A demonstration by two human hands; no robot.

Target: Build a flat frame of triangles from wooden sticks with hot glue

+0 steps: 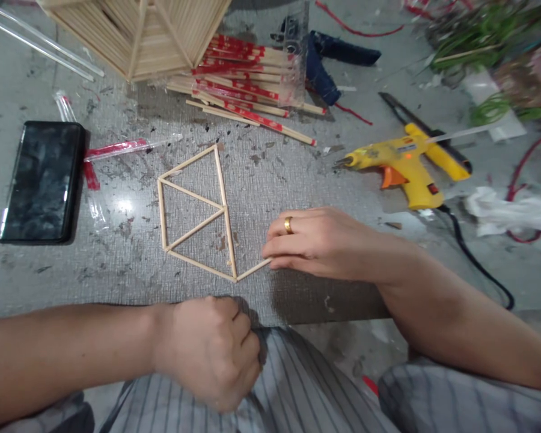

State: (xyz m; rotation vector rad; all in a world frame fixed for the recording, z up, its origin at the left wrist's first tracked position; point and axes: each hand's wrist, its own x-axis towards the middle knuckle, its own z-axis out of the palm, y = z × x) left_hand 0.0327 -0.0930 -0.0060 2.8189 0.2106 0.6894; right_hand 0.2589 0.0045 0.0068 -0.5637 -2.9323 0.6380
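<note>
A flat frame of joined wooden sticks (196, 193) lies on the grey table, made up of triangles. My right hand (309, 240), with a gold ring on one finger, pinches the far end of a wooden stick (253, 269). The stick's other end meets the frame's lower right corner; whether it is glued there I cannot tell. My left hand (216, 349) is curled into a fist at the table's front edge, below the frame. Its fingertips are turned under, so anything inside is hidden.
A yellow glue gun (399, 165) lies at right beside a utility knife (446, 159), its black cord running forward. Red-wrapped chopsticks (261, 90) are piled behind, near a slatted wooden structure (139, 36). At left lies a black phone (42, 180) by plastic wrappers (117, 148).
</note>
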